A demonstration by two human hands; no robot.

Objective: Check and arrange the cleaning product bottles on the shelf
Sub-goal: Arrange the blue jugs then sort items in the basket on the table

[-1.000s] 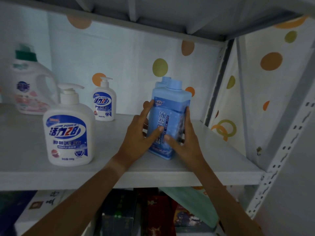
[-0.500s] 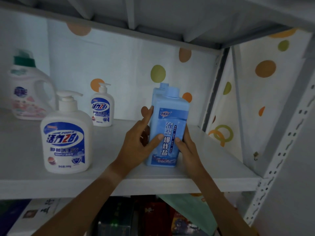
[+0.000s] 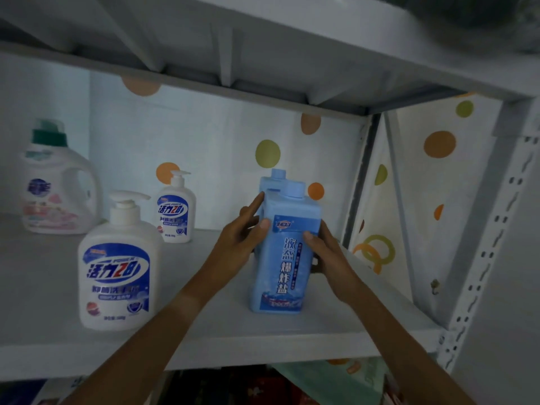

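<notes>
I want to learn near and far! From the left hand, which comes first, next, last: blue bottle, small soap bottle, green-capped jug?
1. Blue bottle, held in the left hand.
2. Small soap bottle, behind, left.
3. Green-capped jug, far left.

Smooth plastic bottle (image 3: 285, 252), matt shelf (image 3: 204, 334)

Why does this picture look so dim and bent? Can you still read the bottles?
Head view: the light is low and bluish with no glare; the wide lens bows the white metal shelf and the perforated upright. The tall light-blue plastic bottle held between both hands has a sharp label; the white jug with the green cap at far left is soft and blurred.
</notes>
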